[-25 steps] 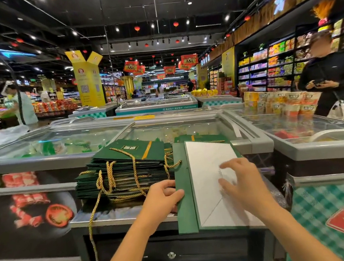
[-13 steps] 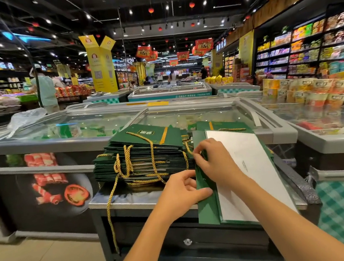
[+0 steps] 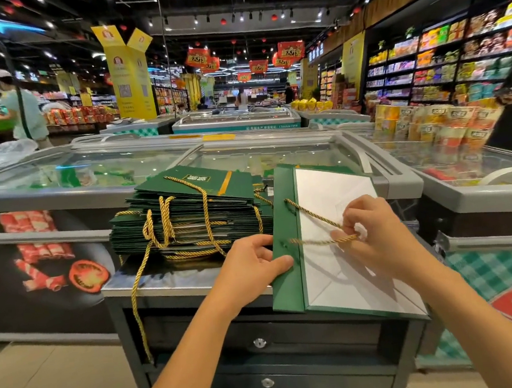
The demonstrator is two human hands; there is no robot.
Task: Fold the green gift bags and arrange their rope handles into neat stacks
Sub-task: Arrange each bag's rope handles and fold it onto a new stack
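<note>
The worktop point(image 3: 150, 284) is a dark cabinet with a metal top, and two drawers point(image 3: 260, 342) with round locks sit in its front, below the flat bag point(image 3: 330, 284). The flat bag lies on the worktop with its white inner face up and a green folded strip along its left side. The left hand point(image 3: 255, 263) grips this strip at the bag's left edge, thumb pressed on top and fingers curled at the edge. The right hand point(image 3: 376, 238), over the white face, pinches the gold rope handle point(image 3: 310, 215). The handle runs from two points on the green strip across the white face to the fingers. Just left of the flat bag stands a stack point(image 3: 188, 220) of folded green bags. Its top bag is tilted and gold handles are draped over its near side. One loose rope point(image 3: 138, 301) hangs from the stack over the worktop edge toward the floor. Beyond the flat bag stands a glass-lidded freezer point(image 3: 150, 163). Farther beyond it are more freezers, a yellow display column point(image 3: 132, 77) and stocked shelves point(image 3: 442, 57).
</note>
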